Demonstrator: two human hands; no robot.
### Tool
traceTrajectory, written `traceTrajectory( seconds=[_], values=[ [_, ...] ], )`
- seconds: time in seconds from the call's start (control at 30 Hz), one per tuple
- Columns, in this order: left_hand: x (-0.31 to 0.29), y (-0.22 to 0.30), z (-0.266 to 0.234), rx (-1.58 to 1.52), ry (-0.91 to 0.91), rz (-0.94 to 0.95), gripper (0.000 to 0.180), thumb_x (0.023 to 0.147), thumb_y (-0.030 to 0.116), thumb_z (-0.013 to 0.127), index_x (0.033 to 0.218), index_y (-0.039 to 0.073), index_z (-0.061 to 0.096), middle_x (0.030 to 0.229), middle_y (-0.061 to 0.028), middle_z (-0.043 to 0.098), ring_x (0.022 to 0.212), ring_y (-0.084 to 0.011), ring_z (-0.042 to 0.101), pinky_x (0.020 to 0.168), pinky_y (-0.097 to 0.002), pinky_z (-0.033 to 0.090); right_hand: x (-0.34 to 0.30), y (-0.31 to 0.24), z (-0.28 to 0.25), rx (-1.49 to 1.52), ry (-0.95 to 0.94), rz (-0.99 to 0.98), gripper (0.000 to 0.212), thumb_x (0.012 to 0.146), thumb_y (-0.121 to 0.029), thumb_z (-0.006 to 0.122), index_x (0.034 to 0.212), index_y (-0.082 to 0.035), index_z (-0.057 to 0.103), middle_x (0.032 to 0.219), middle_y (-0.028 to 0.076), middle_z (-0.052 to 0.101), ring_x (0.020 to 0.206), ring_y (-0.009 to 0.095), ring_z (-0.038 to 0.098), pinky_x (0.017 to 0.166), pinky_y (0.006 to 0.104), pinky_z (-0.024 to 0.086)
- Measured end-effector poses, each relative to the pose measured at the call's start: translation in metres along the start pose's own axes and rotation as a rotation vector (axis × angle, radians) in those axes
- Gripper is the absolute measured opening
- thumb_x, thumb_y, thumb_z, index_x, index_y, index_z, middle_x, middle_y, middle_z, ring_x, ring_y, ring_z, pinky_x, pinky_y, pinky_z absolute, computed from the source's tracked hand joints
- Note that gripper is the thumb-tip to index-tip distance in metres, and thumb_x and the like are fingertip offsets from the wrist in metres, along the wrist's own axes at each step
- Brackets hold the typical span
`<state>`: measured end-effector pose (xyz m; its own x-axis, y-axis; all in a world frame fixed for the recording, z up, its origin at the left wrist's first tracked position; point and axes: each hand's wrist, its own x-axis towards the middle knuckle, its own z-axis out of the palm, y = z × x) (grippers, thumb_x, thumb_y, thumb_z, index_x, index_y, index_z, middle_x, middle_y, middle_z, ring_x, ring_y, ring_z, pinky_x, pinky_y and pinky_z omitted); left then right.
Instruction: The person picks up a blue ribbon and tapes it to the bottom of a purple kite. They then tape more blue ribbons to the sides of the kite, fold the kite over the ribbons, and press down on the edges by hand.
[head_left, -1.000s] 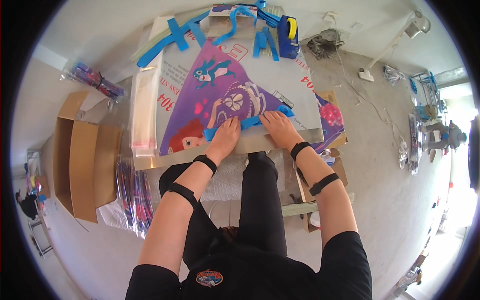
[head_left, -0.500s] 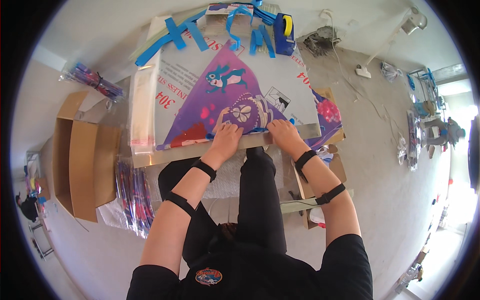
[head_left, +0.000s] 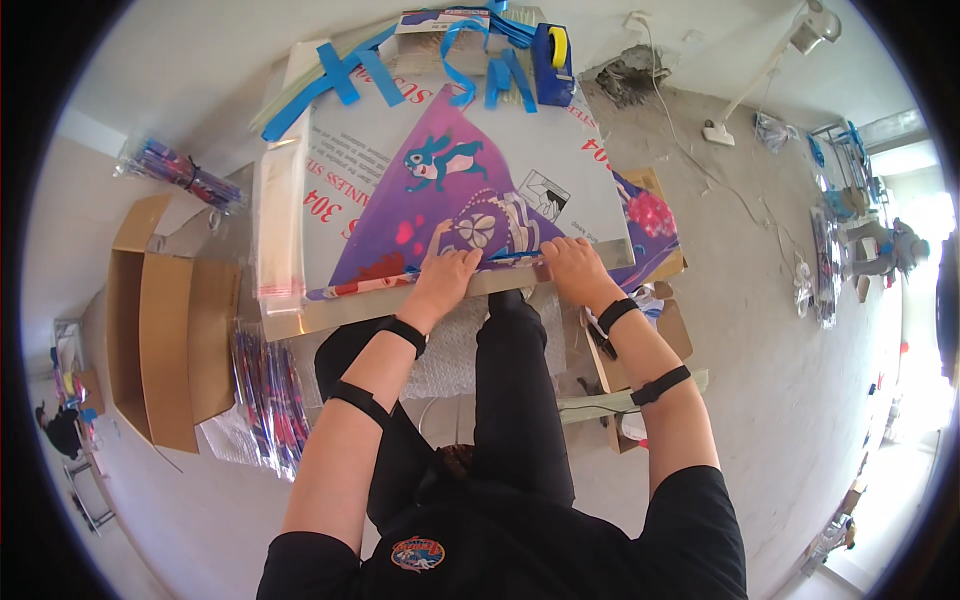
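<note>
A purple triangular printed cloth point(head_left: 390, 210), like a kite sail with a blue cartoon animal on it, lies on the table's film-covered metal top point(head_left: 560, 140). Its point faces away from me. The near edge is turned up into a narrow roll, with a bit of blue showing between my hands. My left hand point(head_left: 450, 275) grips this roll near its middle, fingers bent over it. Further right, my right hand point(head_left: 577, 268) has its fingers curled on the roll's right end. My palms and fingers hide parts of the roll.
Blue strips point(head_left: 345, 75) and a blue tape dispenser point(head_left: 553, 65) lie along the far edge. Clear plastic sleeves point(head_left: 280, 220) are stacked at the left edge. An open cardboard box point(head_left: 170, 340) and wrapped bundles point(head_left: 268, 400) stand left; another printed cloth point(head_left: 655, 215) lies right.
The cloth's near edge is now turned up into a clearer roll, most visibly at its left end. Both hands stay on it, with fingers slightly shifted. The whole view has moved a little.
</note>
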<state>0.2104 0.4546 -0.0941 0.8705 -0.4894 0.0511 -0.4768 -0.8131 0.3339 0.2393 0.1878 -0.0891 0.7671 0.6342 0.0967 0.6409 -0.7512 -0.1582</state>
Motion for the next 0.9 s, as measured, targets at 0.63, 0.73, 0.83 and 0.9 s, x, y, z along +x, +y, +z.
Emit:
traceTrajectory(
  seconds=[0.63, 0.73, 0.83, 0.9],
  values=[
    [0.028, -0.029, 0.005, -0.282, -0.253, -0.307, 0.017, 0.082, 0.013, 0.063, 0.097, 0.007, 0.060, 0.104, -0.0169, 0.063, 0.118, -0.0376, 0.048, 0.089, -0.0479, 0.044, 0.026, 0.023, -0.001, 0.238, -0.307, 0.487, 0.022, 0.082, -0.027, 0.062, 0.091, -0.008, 0.058, 0.088, 0.013, 0.065, 0.089, 0.032, 0.061, 0.074, 0.0429, 0.047],
    [0.031, -0.013, -0.006, -0.310, -0.232, -0.380, 0.015, 0.080, 0.013, 0.063, 0.094, 0.008, 0.061, 0.111, -0.0172, 0.061, 0.118, -0.0369, 0.050, 0.087, -0.0454, 0.046, 0.020, 0.016, -0.004, -0.050, -0.135, 0.305, 0.024, 0.081, -0.026, 0.064, 0.093, -0.007, 0.056, 0.108, 0.011, 0.061, 0.104, 0.029, 0.056, 0.081, 0.0434, 0.044],
    [0.025, -0.019, 0.010, -0.281, -0.130, -0.374, 0.014, 0.079, 0.013, 0.064, 0.092, 0.010, 0.063, 0.110, -0.0181, 0.062, 0.117, -0.0356, 0.050, 0.086, -0.0446, 0.048, 0.023, -0.014, 0.009, 0.060, -0.055, 0.168, 0.032, 0.082, -0.025, 0.062, 0.106, -0.004, 0.058, 0.125, 0.011, 0.053, 0.120, 0.028, 0.047, 0.093, 0.0436, 0.041],
    [0.023, -0.019, 0.014, -0.279, -0.106, -0.392, 0.013, 0.078, 0.012, 0.064, 0.091, 0.009, 0.062, 0.111, -0.0176, 0.060, 0.109, -0.0355, 0.054, 0.084, -0.0431, 0.048, 0.022, -0.030, 0.021, 0.084, 0.010, 0.063, 0.038, 0.083, -0.024, 0.061, 0.116, -0.004, 0.055, 0.130, 0.012, 0.049, 0.123, 0.028, 0.044, 0.099, 0.0433, 0.038]
  ],
)
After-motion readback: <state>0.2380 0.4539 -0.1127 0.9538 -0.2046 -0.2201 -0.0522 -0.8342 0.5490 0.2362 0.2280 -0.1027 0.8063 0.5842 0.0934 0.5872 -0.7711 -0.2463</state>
